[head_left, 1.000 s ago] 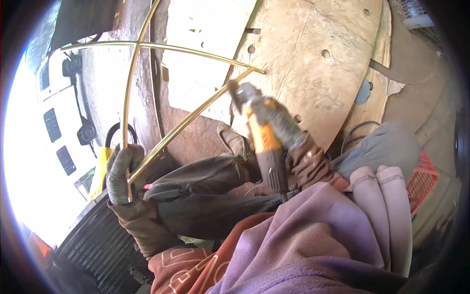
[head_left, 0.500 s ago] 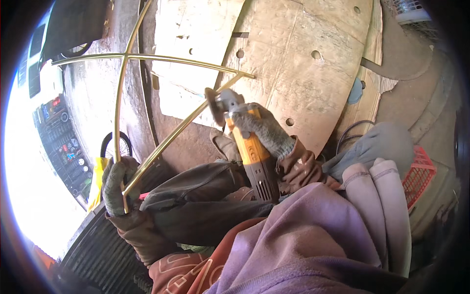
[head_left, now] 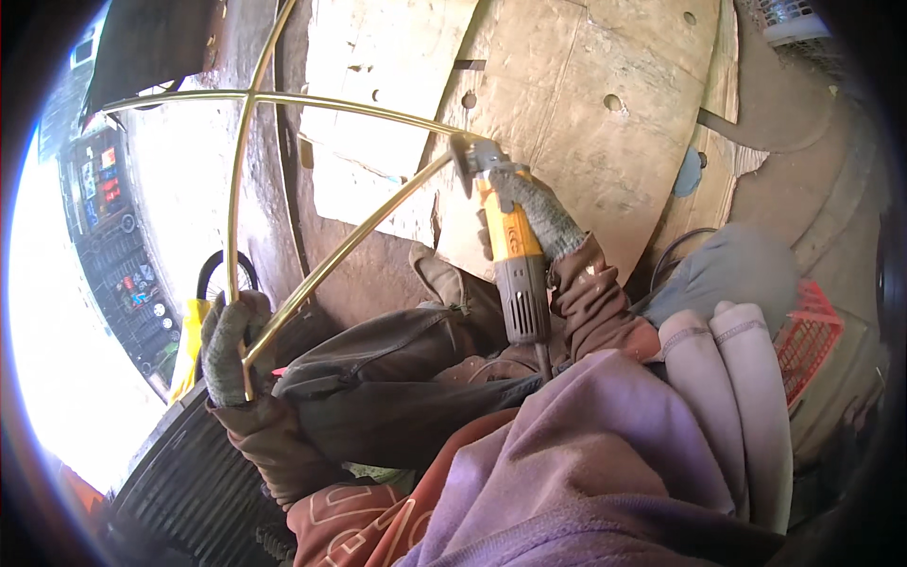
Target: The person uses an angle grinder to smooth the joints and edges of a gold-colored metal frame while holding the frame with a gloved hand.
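Metal frame (head_left: 364, 241): shiny gold finish, slim bars; two cross, and a third runs diagonally to meet one near the lower end. Seen from above, the crossing sits left of the cardboard (head_left: 576, 132); one bar and the diagonal reach over its left part. Left hand (head_left: 227, 354), grey glove: below and left of the cardboard, fingers curled around the frame's lower end. Right hand (head_left: 539, 208), grey glove: over the cardboard's lower part, fingers wrapped around an angle grinder (head_left: 515, 241), yellow body, dark grey rear. Disc (head_left: 461, 165): at the diagonal's upper end, over the cardboard; contact cannot be told.
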Available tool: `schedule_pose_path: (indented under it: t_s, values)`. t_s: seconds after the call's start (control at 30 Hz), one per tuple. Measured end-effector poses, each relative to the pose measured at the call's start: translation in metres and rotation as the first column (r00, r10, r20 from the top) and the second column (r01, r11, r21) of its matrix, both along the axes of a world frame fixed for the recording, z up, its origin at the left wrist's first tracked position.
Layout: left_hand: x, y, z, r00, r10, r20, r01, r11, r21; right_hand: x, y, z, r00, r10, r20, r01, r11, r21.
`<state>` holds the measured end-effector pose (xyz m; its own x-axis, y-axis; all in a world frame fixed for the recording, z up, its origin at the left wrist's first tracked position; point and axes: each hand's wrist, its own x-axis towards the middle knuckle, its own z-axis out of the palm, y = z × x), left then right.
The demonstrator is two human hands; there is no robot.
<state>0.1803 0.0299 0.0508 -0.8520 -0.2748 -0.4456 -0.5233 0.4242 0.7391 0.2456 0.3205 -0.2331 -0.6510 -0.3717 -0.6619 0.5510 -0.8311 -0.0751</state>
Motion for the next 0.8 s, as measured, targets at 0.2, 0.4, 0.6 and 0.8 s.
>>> schedule_pose_path:
  t_s: [0.2,0.4,0.6,0.8]
  values:
    - [-0.001,0.049,0.006,0.999,0.019,-0.027,-0.018,0.999,0.049,0.008,-0.018,0.034,0.976,-0.040,-0.215,0.042,0.999,0.009]
    - [0.005,0.032,0.022,0.996,0.008,0.088,-0.028,0.972,0.233,0.038,-0.052,0.109,0.889,0.028,-0.457,-0.075,0.993,-0.086]
    - [-0.013,0.028,0.014,0.994,-0.081,0.073,0.024,0.814,0.580,0.049,-0.049,0.142,0.835,-0.059,-0.547,0.017,0.997,-0.082]
    - [-0.016,0.029,0.012,0.997,0.032,0.073,-0.071,0.772,0.631,0.042,-0.066,0.127,0.772,-0.156,-0.616,0.086,0.986,-0.142]
